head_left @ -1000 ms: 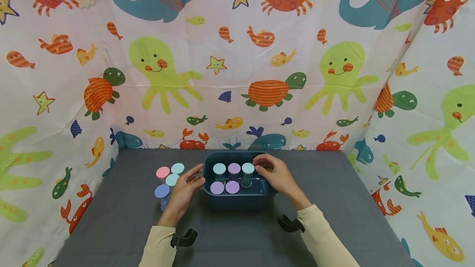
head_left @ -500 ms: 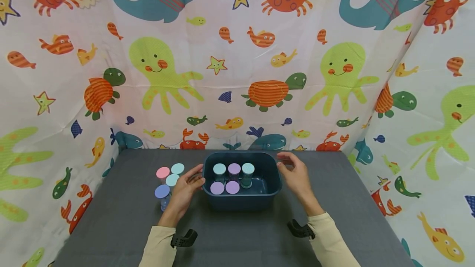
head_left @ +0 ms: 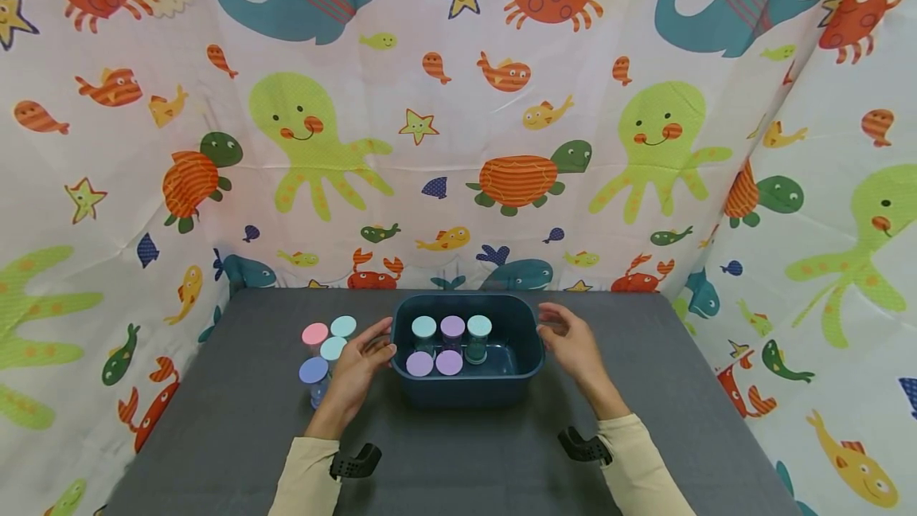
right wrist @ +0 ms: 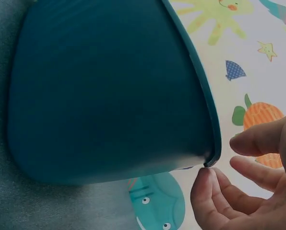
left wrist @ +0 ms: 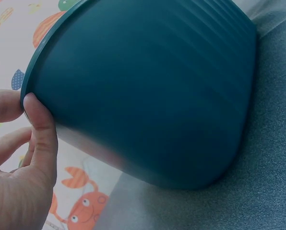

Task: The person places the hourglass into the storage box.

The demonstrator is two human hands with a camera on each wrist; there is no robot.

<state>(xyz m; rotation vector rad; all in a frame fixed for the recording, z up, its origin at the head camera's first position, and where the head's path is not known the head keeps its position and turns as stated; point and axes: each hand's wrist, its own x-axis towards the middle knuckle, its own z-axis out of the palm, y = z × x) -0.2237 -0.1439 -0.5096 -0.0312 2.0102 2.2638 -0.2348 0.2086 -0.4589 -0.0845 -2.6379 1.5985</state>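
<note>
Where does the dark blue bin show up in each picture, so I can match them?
Head: the dark blue bin stands near the centre, in the lower half.
Left wrist: it fills the upper middle, pinched by the left hand.
Right wrist: it fills the upper left and middle, the right hand beside it.
Shared landmark: the sea-creature backdrop.

Looks bright, even and fairly sharp in the head view. Throws soft shadow onto the table [head_left: 466, 456] between left hand [head_left: 353, 373] and right hand [head_left: 575, 346]. Turns dimmer in both wrist views, darkest on the tub [right wrist: 109, 96] beside the right hand; blurs palely along its edge near the left; washes out the curtain [right wrist: 277, 81] beyond.
</note>
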